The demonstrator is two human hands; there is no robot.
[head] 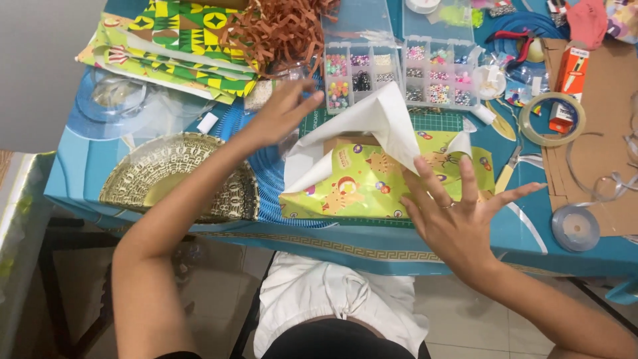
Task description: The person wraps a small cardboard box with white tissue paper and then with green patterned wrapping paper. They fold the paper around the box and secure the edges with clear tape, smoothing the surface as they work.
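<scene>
Two hands worked the gift wrap (372, 183): right hand (458, 213) pressed flat, grip spread; left hand (282, 113) hovered, grip apart.

table (80, 176): covered with a teal cloth with a gold patterned border, evenly lit | floor (465, 319): pale tiles under the table | second surface (16, 219): shiny, pale, left of the table | dark frame (73, 292): below the table's left part

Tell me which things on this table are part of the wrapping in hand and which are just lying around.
In use: left hand, right hand, green patterned wrapping paper.

Lying about: bead organiser boxes, tape ring, brown paper shreds, gold paper plate, ribbon spool.
</scene>
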